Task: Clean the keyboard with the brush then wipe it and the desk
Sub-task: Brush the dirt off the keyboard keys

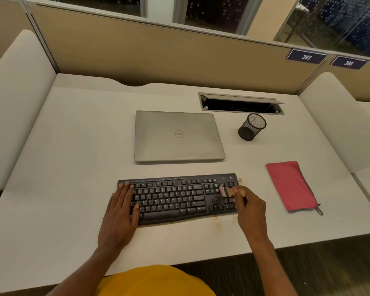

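1. My right hand (249,207) has its fingers curled in a pinch round the handle of the brush (226,191). The pale bristles point left over the number pad at the right end of the keyboard (175,197).
2. My left hand (121,208) lies flat with straight fingers on the keyboard's left end and presses it down so that it cannot slide.
3. I judge this to be the brushing step. Neither the keyboard nor the desk (73,146) shows any sign of wiping.
4. The next move calls for short strokes along the key rows from the right end toward the left. My left hand will have to lift off so the keys under it get brushed too.
5. The keyboard sits near the middle of the desk's front edge, with a bare strip between it and that edge. Crumbs swept forward could drop off onto my lap.
6. The red cloth (291,185) lies flat toward the right edge, near my brush hand but apart from the keyboard, an easy reach for the wiping.
7. The closed laptop (177,136) lies just behind the keyboard, leaving only a narrow gap, so strokes away from me have little room.
8. The mesh cup (251,127) stands toward the back right corner, in front of the open cable hatch (239,104).
9. The left half of the desk gives wide room for wiping.
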Available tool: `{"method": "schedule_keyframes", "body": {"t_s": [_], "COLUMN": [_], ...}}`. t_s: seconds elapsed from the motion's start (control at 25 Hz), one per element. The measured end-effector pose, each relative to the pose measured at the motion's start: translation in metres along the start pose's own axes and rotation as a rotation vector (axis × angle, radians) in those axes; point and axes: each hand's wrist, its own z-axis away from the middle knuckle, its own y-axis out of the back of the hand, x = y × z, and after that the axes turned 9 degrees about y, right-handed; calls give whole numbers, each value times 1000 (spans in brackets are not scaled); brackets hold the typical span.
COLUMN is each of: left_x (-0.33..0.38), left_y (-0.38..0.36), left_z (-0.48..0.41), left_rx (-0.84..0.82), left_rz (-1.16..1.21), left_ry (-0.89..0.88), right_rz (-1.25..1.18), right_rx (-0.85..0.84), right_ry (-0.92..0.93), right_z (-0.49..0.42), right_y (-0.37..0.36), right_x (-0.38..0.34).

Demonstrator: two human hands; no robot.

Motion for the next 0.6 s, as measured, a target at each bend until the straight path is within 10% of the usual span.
{"method": "schedule_keyframes", "body": {"t_s": [0.6], "left_x": [2], "left_y": [1], "left_z": [1], "left_rx": [1], "left_rz": [6], "left_ry": [4], "right_rz": [196], "right_rx": [91], "right_ry": [-83], "right_z": [74], "right_y": [40], "right_x": [38]}}
